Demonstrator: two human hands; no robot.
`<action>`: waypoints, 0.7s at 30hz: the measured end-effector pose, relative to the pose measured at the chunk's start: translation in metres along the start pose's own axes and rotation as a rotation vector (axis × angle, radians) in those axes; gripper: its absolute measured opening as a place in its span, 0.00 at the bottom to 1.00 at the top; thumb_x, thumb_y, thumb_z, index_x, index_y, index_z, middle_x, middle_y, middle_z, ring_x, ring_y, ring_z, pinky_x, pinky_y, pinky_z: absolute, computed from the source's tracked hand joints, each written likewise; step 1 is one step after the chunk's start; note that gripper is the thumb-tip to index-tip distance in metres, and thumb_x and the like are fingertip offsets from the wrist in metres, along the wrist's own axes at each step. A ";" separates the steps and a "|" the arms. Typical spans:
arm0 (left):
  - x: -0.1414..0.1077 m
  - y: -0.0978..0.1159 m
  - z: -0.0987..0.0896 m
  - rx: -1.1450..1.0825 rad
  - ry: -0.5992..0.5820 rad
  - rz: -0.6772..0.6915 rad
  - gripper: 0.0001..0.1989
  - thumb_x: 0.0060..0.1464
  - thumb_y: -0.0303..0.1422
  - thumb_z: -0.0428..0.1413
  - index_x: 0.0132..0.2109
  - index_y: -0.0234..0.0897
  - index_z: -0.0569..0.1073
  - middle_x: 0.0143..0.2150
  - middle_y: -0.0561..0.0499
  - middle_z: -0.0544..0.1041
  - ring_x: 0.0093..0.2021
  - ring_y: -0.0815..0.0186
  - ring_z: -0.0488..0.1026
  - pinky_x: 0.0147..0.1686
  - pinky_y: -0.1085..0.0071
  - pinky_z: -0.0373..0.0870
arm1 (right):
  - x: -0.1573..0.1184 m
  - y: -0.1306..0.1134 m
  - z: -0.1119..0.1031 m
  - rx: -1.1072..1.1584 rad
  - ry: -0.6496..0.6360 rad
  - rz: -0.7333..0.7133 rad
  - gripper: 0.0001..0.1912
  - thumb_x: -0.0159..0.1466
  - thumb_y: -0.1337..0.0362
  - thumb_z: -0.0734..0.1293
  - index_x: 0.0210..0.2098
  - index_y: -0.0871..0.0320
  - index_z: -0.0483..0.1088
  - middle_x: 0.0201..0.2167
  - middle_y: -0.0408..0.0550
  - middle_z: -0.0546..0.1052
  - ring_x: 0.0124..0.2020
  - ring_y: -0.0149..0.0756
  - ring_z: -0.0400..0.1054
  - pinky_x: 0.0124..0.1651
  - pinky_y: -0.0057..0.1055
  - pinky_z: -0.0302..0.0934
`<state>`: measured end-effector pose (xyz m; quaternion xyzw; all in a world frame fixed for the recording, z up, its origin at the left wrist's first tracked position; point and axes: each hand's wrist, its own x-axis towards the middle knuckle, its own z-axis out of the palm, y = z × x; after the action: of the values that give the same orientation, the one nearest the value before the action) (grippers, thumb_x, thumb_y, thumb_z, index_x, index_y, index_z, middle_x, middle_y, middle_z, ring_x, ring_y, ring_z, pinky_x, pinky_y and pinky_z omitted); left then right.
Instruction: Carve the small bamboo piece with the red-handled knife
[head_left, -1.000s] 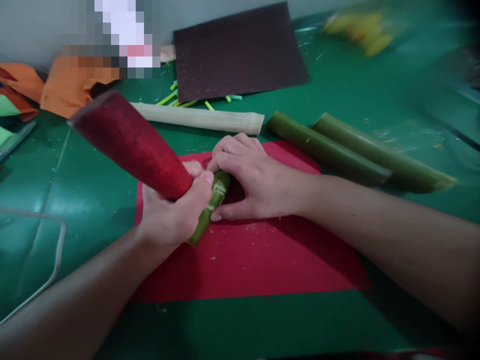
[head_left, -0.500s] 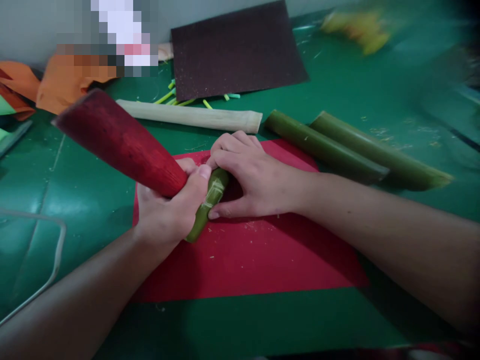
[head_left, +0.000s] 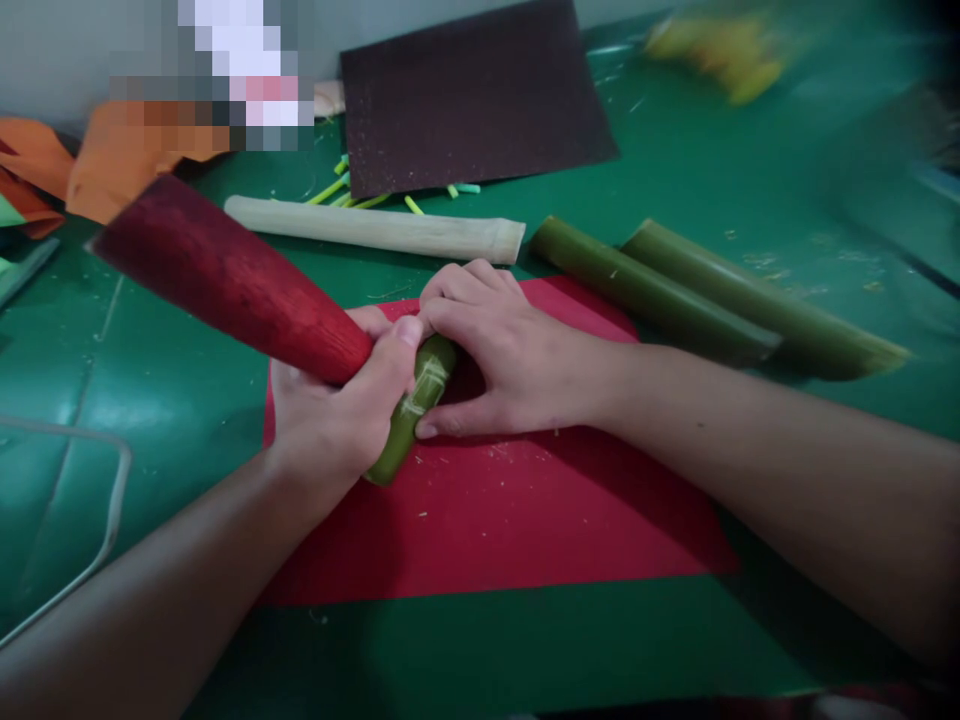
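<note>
My left hand [head_left: 341,400] is closed round a thick, tapered red wooden handle [head_left: 240,270], which slants up to the left. What the handle's lower end leads to is hidden by my fingers. A short green bamboo piece [head_left: 426,385] with pale scraped bands at its joint lies slantwise between my hands, and my left thumb is close over it. My right hand [head_left: 502,355] holds this piece from the right, thumb near its lower part and curled fingers at its top. Underneath is a red sheet [head_left: 525,520] dotted with small pale shavings.
Behind my hands lies a pale peeled bamboo length [head_left: 375,230]. Two green bamboo tubes [head_left: 667,290] rest at the right. Farther back are a dark brown sheet [head_left: 480,100], thin yellow-green strips [head_left: 330,190] and orange paper [head_left: 120,160]. A bent metal rod [head_left: 120,490] is at the left.
The far end of the red handle has swung slightly left and down, and my left hand has shifted a little. My right hand and the bamboo piece stay nearly in place.
</note>
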<state>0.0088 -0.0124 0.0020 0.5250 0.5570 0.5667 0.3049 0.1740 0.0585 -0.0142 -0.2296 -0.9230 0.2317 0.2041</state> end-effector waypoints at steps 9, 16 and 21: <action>-0.003 0.000 -0.001 0.021 -0.016 0.031 0.20 0.55 0.32 0.60 0.17 0.39 0.66 0.16 0.54 0.64 0.20 0.71 0.63 0.18 0.71 0.57 | 0.000 -0.001 0.000 0.010 -0.004 0.006 0.29 0.57 0.42 0.76 0.44 0.59 0.71 0.47 0.56 0.69 0.49 0.49 0.59 0.53 0.48 0.53; -0.002 -0.001 -0.002 0.029 -0.026 0.008 0.20 0.55 0.32 0.61 0.17 0.39 0.67 0.16 0.54 0.64 0.19 0.72 0.60 0.19 0.71 0.58 | 0.000 0.001 0.000 0.015 -0.002 -0.002 0.29 0.57 0.42 0.75 0.44 0.58 0.70 0.47 0.55 0.69 0.49 0.49 0.59 0.52 0.47 0.53; -0.001 0.001 -0.002 0.015 -0.069 0.041 0.22 0.54 0.31 0.62 0.16 0.39 0.64 0.15 0.55 0.63 0.18 0.72 0.60 0.19 0.71 0.60 | -0.001 0.000 0.000 0.023 0.003 -0.009 0.28 0.57 0.42 0.75 0.44 0.58 0.71 0.47 0.55 0.69 0.49 0.48 0.59 0.53 0.47 0.53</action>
<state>0.0071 -0.0145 0.0028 0.5579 0.5395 0.5502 0.3082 0.1745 0.0585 -0.0148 -0.2236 -0.9209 0.2412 0.2093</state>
